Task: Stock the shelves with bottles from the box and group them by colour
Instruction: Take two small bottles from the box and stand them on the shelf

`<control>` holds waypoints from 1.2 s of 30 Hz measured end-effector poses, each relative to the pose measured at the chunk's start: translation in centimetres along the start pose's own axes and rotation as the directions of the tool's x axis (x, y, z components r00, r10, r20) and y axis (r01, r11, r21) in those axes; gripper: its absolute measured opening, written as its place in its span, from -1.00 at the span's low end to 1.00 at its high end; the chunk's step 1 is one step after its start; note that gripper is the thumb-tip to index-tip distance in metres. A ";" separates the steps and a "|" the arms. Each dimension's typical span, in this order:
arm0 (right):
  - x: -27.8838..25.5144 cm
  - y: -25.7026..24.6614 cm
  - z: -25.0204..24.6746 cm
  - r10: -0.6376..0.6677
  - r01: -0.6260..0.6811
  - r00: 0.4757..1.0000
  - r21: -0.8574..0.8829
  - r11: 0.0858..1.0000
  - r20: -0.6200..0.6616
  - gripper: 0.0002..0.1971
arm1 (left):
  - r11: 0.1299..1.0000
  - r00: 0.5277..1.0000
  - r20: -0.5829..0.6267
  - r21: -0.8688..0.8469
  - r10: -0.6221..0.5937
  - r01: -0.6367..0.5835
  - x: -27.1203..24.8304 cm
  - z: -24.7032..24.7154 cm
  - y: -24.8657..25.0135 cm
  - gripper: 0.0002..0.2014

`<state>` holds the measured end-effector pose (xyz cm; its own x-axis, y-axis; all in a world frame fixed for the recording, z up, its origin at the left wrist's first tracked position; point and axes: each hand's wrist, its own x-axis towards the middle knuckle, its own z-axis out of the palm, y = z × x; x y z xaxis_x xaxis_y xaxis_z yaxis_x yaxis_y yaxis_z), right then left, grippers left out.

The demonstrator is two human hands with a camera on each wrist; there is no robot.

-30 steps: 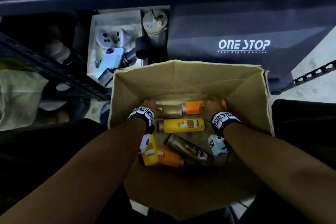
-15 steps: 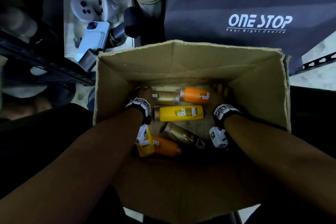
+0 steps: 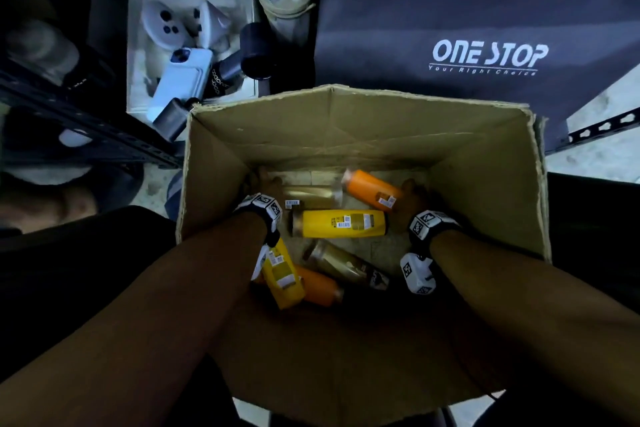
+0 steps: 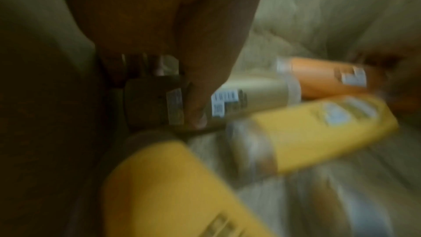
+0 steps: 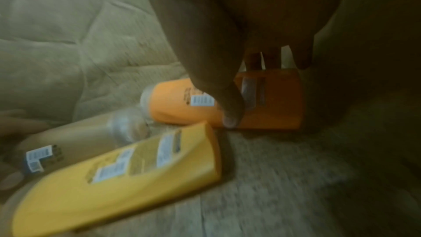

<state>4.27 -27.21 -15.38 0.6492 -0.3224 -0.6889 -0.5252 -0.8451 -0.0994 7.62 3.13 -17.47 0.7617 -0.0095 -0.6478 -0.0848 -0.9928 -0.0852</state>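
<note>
Both arms down in the box, my left hand gripped the gold bottle and my right hand the orange bottle, both lying lengthwise along the far wall, necks meeting mid-wall, w/ a yellow bottle parallel just nearer.

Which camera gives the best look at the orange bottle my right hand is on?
The right wrist view: the orange bottle fills the centre, the right hand gripping its base. The head view shows it small; the left wrist view blurs it.
</note>
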 end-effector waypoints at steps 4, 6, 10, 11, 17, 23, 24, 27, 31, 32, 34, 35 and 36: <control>-0.8 -0.2 -1.3 -0.041 0.042 0.999 -0.084 0.996 0.015 -0.10 | 0.999 0.997 0.055 0.007 0.049 -0.050 -1.0 -2.0 0.2 -0.43; -1.5 -0.2 -2.5 -0.082 0.084 0.996 -0.065 0.994 0.035 -0.09 | 0.998 0.998 0.005 0.028 0.064 -0.064 -1.8 -3.1 0.4 -0.49; -2.7 -0.3 -4.6 -0.162 0.162 0.987 -0.009 0.987 0.007 -0.15 | 0.990 0.996 -0.036 0.116 0.084 -0.079 -3.9 -5.6 0.7 -0.68; -3.1 -0.4 -4.9 -0.183 0.183 0.983 0.009 0.983 -0.017 -0.21 | 0.995 0.996 -0.055 0.080 0.069 -0.064 -4.6 -6.2 0.7 -0.69; -5.3 -1.8 -6.8 -0.340 0.381 0.912 0.169 0.909 -0.231 -0.41 | 0.977 0.987 -0.162 -0.209 0.004 -0.039 -7.2 -9.3 2.2 -0.55; -6.7 -3.9 -5.6 -0.452 0.516 0.825 0.123 0.848 -0.340 -0.49 | 0.822 0.967 -0.255 -0.551 -0.001 -0.144 -7.7 -9.5 4.9 -0.33; -6.7 -4.1 -5.1 -0.447 0.520 0.824 0.153 0.840 -0.347 -0.48 | 0.803 0.960 -0.278 -0.564 0.032 -0.190 -7.6 -9.1 5.2 -0.33; -6.9 -4.6 -3.8 -0.419 0.508 0.848 0.274 0.816 -0.325 -0.44 | 0.753 0.945 -0.320 -0.603 0.072 -0.262 -7.3 -7.8 5.9 -0.36; -6.5 -4.6 -2.5 -0.350 0.448 0.891 0.438 0.779 -0.290 -0.40 | 0.645 0.959 -0.279 -0.725 0.049 -0.244 -6.9 -6.3 6.3 -0.39; -6.3 -4.5 -2.2 -0.335 0.431 0.901 0.486 0.760 -0.275 -0.40 | 0.610 0.964 -0.259 -0.756 0.053 -0.237 -6.9 -6.0 6.3 -0.41; -5.8 -4.4 -1.7 -0.296 0.371 0.929 0.580 0.725 -0.224 -0.37 | 0.554 0.970 -0.235 -0.801 0.058 -0.227 -6.9 -5.4 6.5 -0.46; -5.5 -4.3 -1.4 -0.278 0.335 0.941 0.610 0.718 -0.190 -0.35 | 0.529 0.972 -0.230 -0.819 0.051 -0.222 -6.8 -5.2 6.5 -0.45; -5.1 -4.2 -1.1 -0.266 0.304 0.951 0.627 0.717 -0.157 -0.32 | 0.501 0.974 -0.222 -0.839 0.042 -0.213 -6.7 -4.9 6.6 -0.43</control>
<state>3.79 -22.49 -10.61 0.8437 -0.1488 -0.5158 -0.5240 -0.4372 -0.7309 5.14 -3.97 -9.98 0.8812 -0.0775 -0.4663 0.3340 -0.5959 0.7303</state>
